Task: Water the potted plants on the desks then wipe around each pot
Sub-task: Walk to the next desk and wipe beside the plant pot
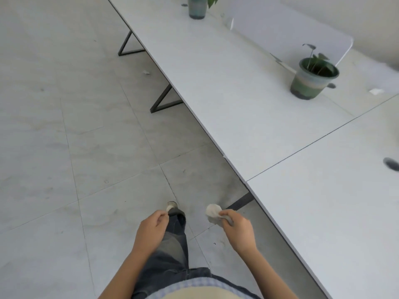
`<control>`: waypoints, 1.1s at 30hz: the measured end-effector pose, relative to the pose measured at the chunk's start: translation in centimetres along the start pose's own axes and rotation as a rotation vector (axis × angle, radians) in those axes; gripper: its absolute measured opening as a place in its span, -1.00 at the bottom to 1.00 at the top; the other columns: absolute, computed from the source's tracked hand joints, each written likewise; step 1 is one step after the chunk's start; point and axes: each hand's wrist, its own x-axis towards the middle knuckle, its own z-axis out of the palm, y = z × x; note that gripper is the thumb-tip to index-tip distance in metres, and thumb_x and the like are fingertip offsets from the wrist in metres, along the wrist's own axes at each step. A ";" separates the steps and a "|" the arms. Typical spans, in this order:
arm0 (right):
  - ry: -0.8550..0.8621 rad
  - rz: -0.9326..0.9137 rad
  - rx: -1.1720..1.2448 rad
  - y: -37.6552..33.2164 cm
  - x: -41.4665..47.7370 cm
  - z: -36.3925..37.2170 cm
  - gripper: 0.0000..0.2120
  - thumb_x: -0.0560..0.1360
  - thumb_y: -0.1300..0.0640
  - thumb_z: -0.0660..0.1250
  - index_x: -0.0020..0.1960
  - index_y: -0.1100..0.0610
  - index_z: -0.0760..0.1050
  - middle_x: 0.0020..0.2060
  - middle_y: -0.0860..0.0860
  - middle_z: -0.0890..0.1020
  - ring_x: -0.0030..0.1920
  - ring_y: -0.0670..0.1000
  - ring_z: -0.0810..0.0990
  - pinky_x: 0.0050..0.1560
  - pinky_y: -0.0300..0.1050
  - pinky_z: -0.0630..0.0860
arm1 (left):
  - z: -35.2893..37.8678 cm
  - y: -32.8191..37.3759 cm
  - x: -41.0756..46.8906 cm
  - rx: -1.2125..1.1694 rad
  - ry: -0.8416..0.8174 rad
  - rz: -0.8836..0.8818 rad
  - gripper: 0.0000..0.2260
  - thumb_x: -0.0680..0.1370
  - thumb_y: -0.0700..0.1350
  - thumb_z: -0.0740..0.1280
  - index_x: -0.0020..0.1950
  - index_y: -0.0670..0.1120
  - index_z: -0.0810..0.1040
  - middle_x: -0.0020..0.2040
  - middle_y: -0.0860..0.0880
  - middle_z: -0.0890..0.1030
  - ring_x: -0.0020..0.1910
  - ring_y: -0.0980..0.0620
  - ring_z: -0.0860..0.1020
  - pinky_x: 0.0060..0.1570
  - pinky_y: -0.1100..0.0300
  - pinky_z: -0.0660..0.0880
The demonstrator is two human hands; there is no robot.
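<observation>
A green glazed pot (pixel 311 80) with a small leafy plant stands on the white desk (pixel 226 87) at the right, close to a white divider panel. A second, taller grey-green pot (pixel 197 7) stands further along the same desk at the top edge of the view. My right hand (pixel 238 228) hangs low over the floor beside the desk's edge, shut on a crumpled white cloth (pixel 212 210). My left hand (pixel 151 229) is loosely curled with nothing in it, over my leg. Both hands are well short of either pot.
A row of white desks runs diagonally from top centre to lower right, with dark triangular metal legs (pixel 160 102) underneath. A cable hole (pixel 391 164) sits in the nearest desk (pixel 334 212). A small white scrap (pixel 375 91) lies by the near pot. Grey tiled floor (pixel 64 147) spreads to the left.
</observation>
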 end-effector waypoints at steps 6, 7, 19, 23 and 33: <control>0.088 0.037 0.148 -4.8 9.3 -1.6 -0.78 0.49 0.22 0.24 0.10 0.12 0.56 0.03 0.02 0.64 -0.09 0.00 0.57 -0.11 -0.20 0.45 | -3.5 6.5 13.4 0.004 -0.031 0.087 -0.82 0.58 -0.16 0.19 0.11 -0.14 0.54 -0.02 -0.03 0.55 0.03 -0.01 0.50 0.00 0.22 0.33; 0.122 0.040 0.171 -5.8 10.9 -1.9 -0.78 0.49 0.22 0.25 0.09 0.12 0.57 0.01 0.02 0.64 -0.11 -0.02 0.54 -0.12 -0.22 0.43 | -4.1 7.9 15.6 0.001 -0.045 0.106 -0.80 0.58 -0.16 0.19 0.13 -0.16 0.54 -0.01 -0.03 0.56 0.02 0.00 0.50 0.00 0.22 0.34; 0.426 0.342 0.624 -9.9 20.9 -6.5 -0.77 0.44 0.29 0.29 -0.21 -0.04 0.55 -0.35 -0.07 0.61 -0.45 -0.25 0.49 -0.43 -0.44 0.37 | -2.8 17.6 28.6 0.094 -0.264 0.243 -0.78 0.59 -0.16 0.19 0.17 -0.15 0.53 0.02 -0.06 0.60 0.06 -0.01 0.54 0.00 0.24 0.38; 0.577 0.385 0.710 -8.2 23.1 -9.8 -0.80 0.45 0.28 0.29 -0.16 -0.02 0.55 -0.26 -0.03 0.63 -0.27 -0.11 0.57 -0.35 -0.37 0.45 | -0.5 23.1 32.3 0.108 -0.217 0.433 -0.72 0.60 -0.13 0.16 0.27 -0.13 0.48 0.11 -0.05 0.59 0.04 0.07 0.49 0.03 0.23 0.37; 1.098 0.531 0.622 0.8 33.4 -24.7 -0.64 0.45 0.08 0.24 0.23 0.08 0.45 -0.06 0.07 0.55 -0.12 0.03 0.48 -0.05 -0.17 0.36 | 10.4 35.5 44.8 0.756 -0.140 0.728 -0.52 0.59 -0.02 0.14 0.48 -0.13 0.19 0.53 -0.12 0.13 0.51 -0.12 0.05 0.39 -0.04 0.10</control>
